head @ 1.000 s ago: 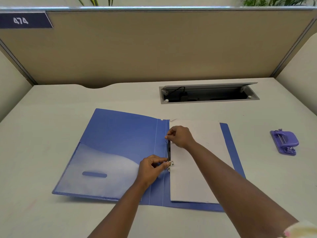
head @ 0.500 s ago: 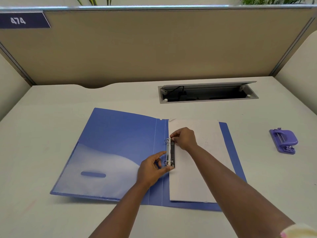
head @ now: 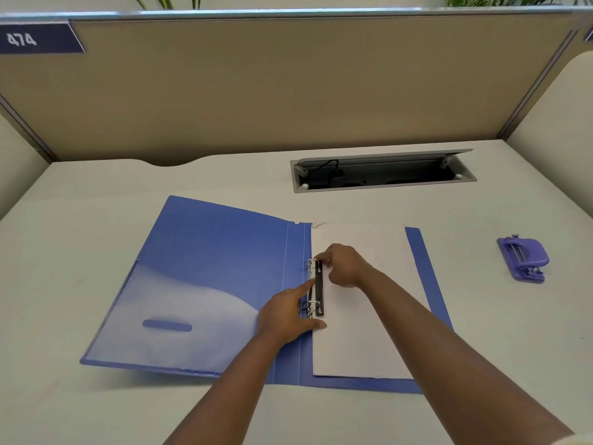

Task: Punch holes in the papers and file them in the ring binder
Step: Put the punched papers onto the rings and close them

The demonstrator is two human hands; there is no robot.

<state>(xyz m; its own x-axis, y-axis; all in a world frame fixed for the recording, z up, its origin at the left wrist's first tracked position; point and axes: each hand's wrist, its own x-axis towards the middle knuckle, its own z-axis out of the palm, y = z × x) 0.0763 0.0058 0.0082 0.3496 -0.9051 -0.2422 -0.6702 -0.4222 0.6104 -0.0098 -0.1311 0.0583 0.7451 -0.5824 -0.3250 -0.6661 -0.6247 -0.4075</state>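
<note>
We see a blue binder (head: 218, 268) lying open and flat on a pale desk (head: 96, 406). Its left cover carries a clear inner pocket over the lower half. On the right cover lies a stack of white papers (head: 359, 342), its left edge threaded on the 2 rings of the black clip (head: 319, 289) that runs along the spine. The upper ring (head: 310, 264) and the lower ring (head: 312, 306) both look shut, though they are small and we cannot be sure.

The left hand (head: 288, 313) rests on the spine beside the clip. Its fingers are spread and grip nothing: the index finger stretches up along the left side of the clip, and the thumb presses flat on the left edge of the papers just below the lower ring. The right hand (head: 345, 264) sits on the papers at the top end of the clip, its fingers curled together and touching the clip near the upper ring. We cannot tell whether it pinches the clip or only presses on it.

A purple punch (head: 523, 258) stands well apart to the right, near the desk edge. Behind the binder, an open cable tray (head: 382, 173) is set into the desk. A tan partition (head: 288, 85) closes the back, with a dark tag reading 474 at its upper left.
</note>
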